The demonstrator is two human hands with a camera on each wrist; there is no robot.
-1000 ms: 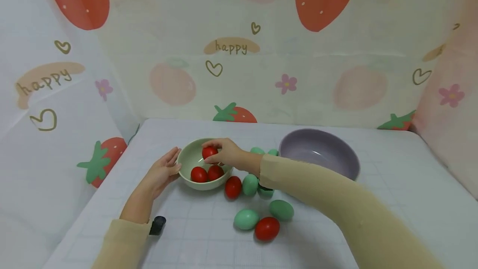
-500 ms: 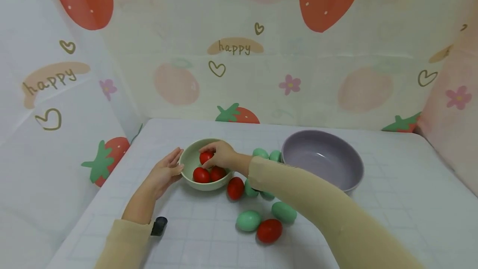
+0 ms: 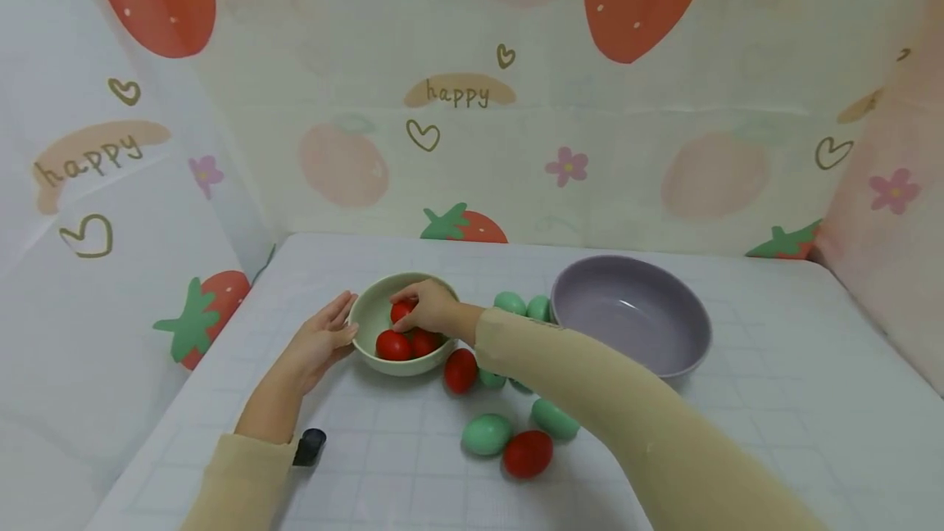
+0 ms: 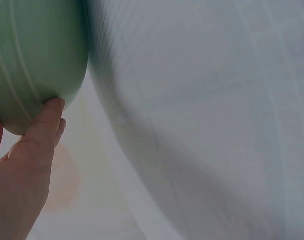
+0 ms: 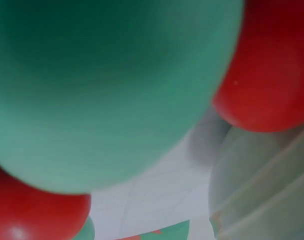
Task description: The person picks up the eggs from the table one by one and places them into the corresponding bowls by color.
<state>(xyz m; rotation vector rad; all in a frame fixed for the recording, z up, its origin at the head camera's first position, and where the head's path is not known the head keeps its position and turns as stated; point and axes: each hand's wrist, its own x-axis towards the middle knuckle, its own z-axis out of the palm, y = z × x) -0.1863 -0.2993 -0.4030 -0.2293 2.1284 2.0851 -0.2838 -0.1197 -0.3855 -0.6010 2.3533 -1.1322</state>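
Note:
On the left of the table stands a pale green bowl (image 3: 378, 301) with two red eggs (image 3: 394, 345) lying in its near part. My left hand (image 3: 319, 342) holds the bowl's left side, thumb at the rim. In the left wrist view, the fingers (image 4: 41, 122) lie against the bowl's outer wall. Inside the bowl my right hand (image 3: 433, 307) pinches another red egg (image 3: 401, 313) just behind those two. Its fingertips partly cover that egg. The right wrist view does not show the right hand; a green egg (image 5: 106, 110) fills much of it.
A purple oval bowl (image 3: 627, 322) stands to the right. Beside the green bowl lie a red egg (image 3: 460, 371) and several green eggs (image 3: 510, 303), some partly behind the right sleeve. Nearer the front are a green egg (image 3: 487, 435), another green egg (image 3: 555, 419) and a red egg (image 3: 528, 455).
My right hand has shifted slightly left and lower inside the green bowl with the red egg, closer to the two others. The left hand stays at the bowl's side.

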